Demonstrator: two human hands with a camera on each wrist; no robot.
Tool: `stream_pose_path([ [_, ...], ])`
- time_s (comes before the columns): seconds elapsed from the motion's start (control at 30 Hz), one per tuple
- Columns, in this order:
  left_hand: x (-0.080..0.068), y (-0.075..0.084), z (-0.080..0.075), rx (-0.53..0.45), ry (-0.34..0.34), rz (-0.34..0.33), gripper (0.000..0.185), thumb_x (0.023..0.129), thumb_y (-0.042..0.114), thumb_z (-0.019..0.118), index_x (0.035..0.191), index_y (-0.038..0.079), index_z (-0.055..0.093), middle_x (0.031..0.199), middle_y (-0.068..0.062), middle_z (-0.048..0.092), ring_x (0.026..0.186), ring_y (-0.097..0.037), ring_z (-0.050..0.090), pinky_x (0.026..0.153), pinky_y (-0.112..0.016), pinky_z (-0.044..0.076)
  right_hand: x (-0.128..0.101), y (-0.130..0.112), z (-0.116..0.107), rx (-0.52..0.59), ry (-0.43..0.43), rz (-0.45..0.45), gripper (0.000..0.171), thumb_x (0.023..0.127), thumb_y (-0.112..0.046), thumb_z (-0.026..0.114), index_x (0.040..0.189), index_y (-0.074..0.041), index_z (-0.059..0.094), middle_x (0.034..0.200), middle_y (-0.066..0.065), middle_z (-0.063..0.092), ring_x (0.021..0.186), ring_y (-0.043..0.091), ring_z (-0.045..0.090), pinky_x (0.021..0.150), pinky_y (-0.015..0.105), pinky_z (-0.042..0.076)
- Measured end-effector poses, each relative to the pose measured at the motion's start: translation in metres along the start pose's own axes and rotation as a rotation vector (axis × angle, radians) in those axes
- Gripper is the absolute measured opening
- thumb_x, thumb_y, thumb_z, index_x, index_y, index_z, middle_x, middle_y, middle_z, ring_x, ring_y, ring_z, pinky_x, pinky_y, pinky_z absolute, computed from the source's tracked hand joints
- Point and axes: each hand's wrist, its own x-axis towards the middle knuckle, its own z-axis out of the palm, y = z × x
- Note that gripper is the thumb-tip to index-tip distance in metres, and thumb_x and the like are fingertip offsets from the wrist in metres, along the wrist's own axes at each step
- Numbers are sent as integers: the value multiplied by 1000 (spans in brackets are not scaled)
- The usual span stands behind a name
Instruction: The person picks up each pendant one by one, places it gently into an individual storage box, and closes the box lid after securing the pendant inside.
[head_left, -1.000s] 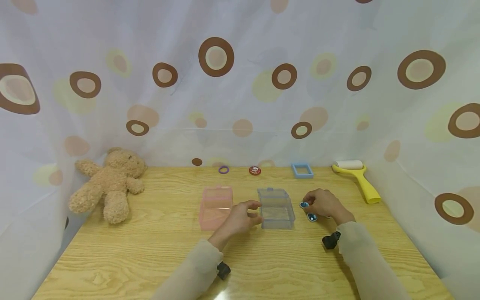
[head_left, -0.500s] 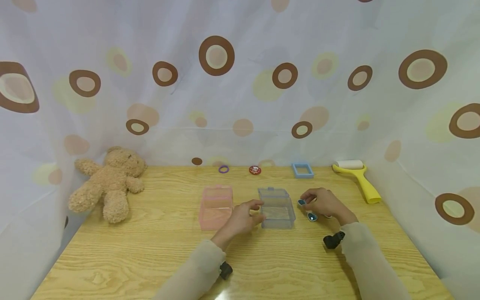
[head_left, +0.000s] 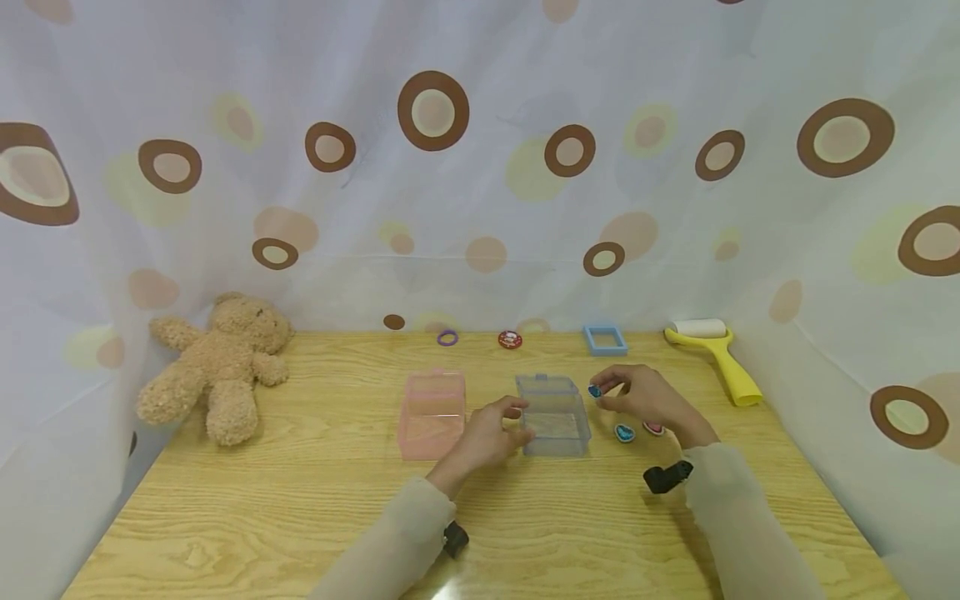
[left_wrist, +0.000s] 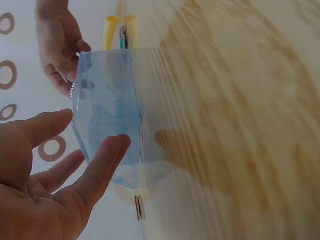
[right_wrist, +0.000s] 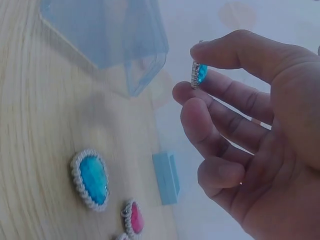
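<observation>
My right hand (head_left: 648,396) pinches a blue gem (right_wrist: 200,74) with a silver beaded rim between thumb and fingers, raised off the table just right of the clear bluish box (head_left: 555,447). That box stands with its lid tipped back. At its left side is my left hand (head_left: 480,439), thumb and fingers spread, the fingertips close to the wall in the left wrist view. A second blue gem (right_wrist: 93,181) lies on the table below the right hand, and a pink gem (right_wrist: 135,219) beside it, partly covered by the hand in the head view.
A clear pink box (head_left: 423,450), lid back, stands left of the left hand. Along the back lie a purple ring (head_left: 447,332), a red round piece (head_left: 510,334), a light-blue square frame (head_left: 605,352) and a yellow-handled lint roller (head_left: 731,375). A teddy bear (head_left: 225,367) sits far left.
My right hand has lifted the blue gem off the table and carried it up and left towards the bluish box. The left hand has shifted slightly right, nearer the box.
</observation>
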Motion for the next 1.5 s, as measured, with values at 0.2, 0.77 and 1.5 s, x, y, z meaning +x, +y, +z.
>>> stream_pose_path([
  [0.2,0,1,0,9,-2,-4,49,94,23,70,140,11,56,133,-16,64,113,-35,68,92,-46,56,4,-10,4,15,-19,-48,28,91,-29,73,117,-19,70,106,3,71,85,14,61,76,33,51],
  [0.77,0,1,0,-1,11,-21,49,94,23,70,139,11,56,133,-16,65,119,-35,65,95,-46,55,15,-24,23,6,-95,-121,22,90,-25,75,112,-24,71,103,-4,73,92,15,64,75,32,51],
  [1.5,2,3,-2,7,9,-18,48,94,23,71,139,12,57,132,-17,65,123,-38,61,98,-49,53,18,-36,36,-74,-257,-220,21,88,-18,76,109,-17,75,105,-3,73,98,19,68,81,33,56],
])
